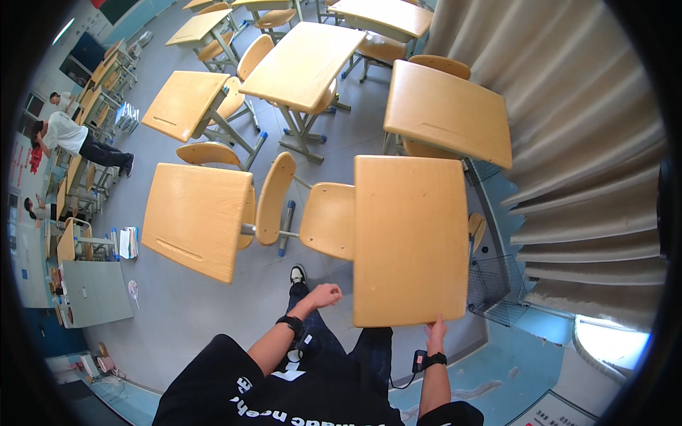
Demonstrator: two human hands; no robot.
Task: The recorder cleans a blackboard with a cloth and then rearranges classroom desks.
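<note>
A wooden-topped school desk (410,239) stands right in front of me, its near edge close to my legs. My right hand (437,333) is at the near right corner of this desk, fingertips touching the edge; any part under the top is hidden. My left hand (324,295) is in the air to the left of the desk, fingers loosely curled, with nothing seen in it. A wooden chair (326,218) has its seat partly under the desk's left side. Further left is a second desk (194,213).
More desks (447,112) and chairs stand beyond. A wire basket (493,285) lies on the floor by the right wall, below beige curtains (575,213). Far left, a person in a white shirt (66,133) bends over; other people are near. A grey cabinet (98,293) stands at left.
</note>
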